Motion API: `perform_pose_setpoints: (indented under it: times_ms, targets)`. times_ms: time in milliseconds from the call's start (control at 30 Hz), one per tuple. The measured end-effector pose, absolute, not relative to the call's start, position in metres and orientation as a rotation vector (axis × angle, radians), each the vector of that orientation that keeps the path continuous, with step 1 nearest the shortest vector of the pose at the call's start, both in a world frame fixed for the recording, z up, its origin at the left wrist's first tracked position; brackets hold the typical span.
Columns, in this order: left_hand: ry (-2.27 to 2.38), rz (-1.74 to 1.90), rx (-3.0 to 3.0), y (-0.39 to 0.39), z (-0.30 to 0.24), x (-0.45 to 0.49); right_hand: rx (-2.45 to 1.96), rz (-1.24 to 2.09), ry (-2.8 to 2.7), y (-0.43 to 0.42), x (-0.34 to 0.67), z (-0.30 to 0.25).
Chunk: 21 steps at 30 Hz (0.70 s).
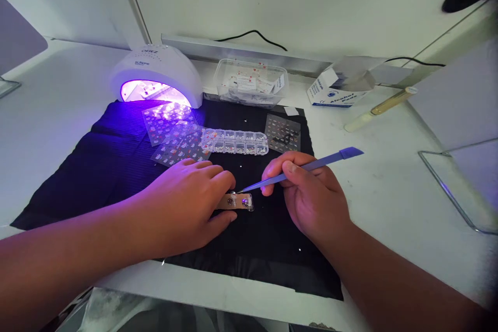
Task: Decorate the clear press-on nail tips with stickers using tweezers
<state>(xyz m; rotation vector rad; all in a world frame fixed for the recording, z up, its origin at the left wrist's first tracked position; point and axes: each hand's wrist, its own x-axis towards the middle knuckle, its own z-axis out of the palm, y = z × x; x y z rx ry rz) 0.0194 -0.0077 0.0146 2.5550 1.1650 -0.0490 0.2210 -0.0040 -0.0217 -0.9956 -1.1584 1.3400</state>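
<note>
My left hand (190,202) lies on a black mat (116,166), its fingers closed on a small tan strip (236,201) that carries clear nail tips. My right hand (311,197) pinches blue tweezers (311,166) like a pen. The tweezers' tip touches the strip's left end, right beside my left index finger. Tiny gems lie scattered on the mat around both hands.
A lit UV nail lamp (157,75) glows purple at the mat's back left. Sticker sheets (173,135), a clear gem organiser (235,141) and another gem sheet (283,134) lie behind my hands. Further back stand a clear tub (251,83), an alcohol pad box (338,88) and a tube (383,107).
</note>
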Motion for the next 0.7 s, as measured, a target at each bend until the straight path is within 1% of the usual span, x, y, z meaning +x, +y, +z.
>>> perform_pose_setpoints:
  times_ms: [700]
  targets:
    - [1.147,-0.002,2.595,-0.0074,0.0141,0.0187,-0.989,1.337,-1.142,-0.0038,0.2220,-0.0252]
